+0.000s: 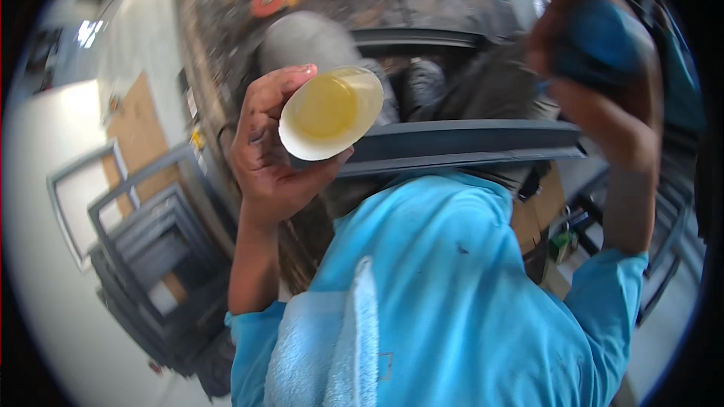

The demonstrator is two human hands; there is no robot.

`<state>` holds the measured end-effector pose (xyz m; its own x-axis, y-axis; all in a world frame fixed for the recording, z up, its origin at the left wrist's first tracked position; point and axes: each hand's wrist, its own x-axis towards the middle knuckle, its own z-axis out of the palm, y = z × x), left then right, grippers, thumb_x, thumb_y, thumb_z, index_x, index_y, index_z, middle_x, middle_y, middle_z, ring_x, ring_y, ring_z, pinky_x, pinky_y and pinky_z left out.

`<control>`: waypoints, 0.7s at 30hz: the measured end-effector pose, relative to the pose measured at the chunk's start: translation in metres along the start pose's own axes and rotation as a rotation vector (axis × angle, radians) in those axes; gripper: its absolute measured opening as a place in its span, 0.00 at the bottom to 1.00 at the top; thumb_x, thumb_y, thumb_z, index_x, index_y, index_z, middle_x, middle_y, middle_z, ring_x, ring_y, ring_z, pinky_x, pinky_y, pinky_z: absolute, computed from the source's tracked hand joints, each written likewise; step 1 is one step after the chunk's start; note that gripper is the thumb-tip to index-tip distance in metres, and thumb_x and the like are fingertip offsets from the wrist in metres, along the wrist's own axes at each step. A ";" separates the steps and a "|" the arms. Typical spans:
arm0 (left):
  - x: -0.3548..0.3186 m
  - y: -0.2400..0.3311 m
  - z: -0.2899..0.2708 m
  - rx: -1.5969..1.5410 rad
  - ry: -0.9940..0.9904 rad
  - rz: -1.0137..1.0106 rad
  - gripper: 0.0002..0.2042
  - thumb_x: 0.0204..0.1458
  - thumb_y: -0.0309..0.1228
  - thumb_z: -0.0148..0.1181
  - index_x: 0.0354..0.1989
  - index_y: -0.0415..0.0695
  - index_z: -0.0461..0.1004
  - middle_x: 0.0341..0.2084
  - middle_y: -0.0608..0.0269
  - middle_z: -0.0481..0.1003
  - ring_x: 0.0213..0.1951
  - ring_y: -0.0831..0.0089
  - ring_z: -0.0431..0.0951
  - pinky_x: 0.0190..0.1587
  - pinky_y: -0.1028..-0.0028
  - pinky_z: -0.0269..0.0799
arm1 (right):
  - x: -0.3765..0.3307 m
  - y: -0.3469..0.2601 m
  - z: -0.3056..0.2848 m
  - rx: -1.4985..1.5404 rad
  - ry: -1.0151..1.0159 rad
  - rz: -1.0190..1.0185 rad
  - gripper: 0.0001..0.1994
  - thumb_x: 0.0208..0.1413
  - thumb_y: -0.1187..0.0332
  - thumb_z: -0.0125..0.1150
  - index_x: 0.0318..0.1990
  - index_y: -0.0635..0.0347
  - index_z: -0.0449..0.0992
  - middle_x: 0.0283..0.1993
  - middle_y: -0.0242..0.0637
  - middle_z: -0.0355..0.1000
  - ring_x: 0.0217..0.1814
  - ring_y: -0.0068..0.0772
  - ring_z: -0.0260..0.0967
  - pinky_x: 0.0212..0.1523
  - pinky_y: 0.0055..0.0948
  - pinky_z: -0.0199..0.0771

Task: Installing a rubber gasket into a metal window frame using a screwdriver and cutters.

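Between raised left-hand fingers (260, 117), white paper cup (332, 113), yellow liquid.

Small green package (562, 245) at right, blurred yellow label (197, 138) left of centre

Below you, the pale floor (45, 271), a stack of grey metal frames (143, 256) lying on it, cardboard sheet (139, 132) beside them

A stack of dark grey metal frames (147, 256) is leaning on the pale floor (53, 271). Just behind that stack, a brown board (139, 132) is standing against a light wall (132, 38). Beyond the stack, daylight is glaring through a window (88, 32).
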<state>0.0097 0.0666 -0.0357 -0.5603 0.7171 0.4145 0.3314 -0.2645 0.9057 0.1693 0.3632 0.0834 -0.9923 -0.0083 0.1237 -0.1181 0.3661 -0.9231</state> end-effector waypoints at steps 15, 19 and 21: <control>0.112 0.010 0.196 0.003 -0.822 0.090 0.40 0.42 0.30 0.78 0.66 0.40 0.66 0.63 0.56 0.65 0.56 0.66 0.74 0.58 0.67 0.72 | -0.200 0.000 -0.026 -0.279 0.697 0.397 0.10 0.50 0.71 0.70 0.38 0.64 0.77 0.29 0.28 0.72 0.31 0.18 0.70 0.32 0.24 0.73; 0.121 0.006 0.202 0.203 -0.970 0.226 0.39 0.44 0.30 0.77 0.67 0.42 0.66 0.62 0.55 0.67 0.55 0.66 0.74 0.57 0.67 0.72 | -0.325 0.025 -0.007 -0.217 0.914 0.566 0.09 0.53 0.70 0.70 0.36 0.61 0.75 0.27 0.27 0.71 0.26 0.17 0.68 0.28 0.20 0.70; 0.125 0.000 0.193 0.208 -0.998 0.197 0.37 0.47 0.28 0.75 0.68 0.42 0.65 0.63 0.57 0.66 0.56 0.67 0.74 0.60 0.68 0.70 | -0.388 0.055 0.022 -0.067 1.110 0.751 0.09 0.53 0.69 0.70 0.37 0.61 0.75 0.27 0.28 0.71 0.26 0.16 0.69 0.26 0.20 0.71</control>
<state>0.0863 0.2812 -0.0008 0.3697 0.9062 0.2054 0.5266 -0.3865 0.7572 0.5469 0.3662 -0.0238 -0.2568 0.9557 -0.1441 0.4712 -0.0064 -0.8820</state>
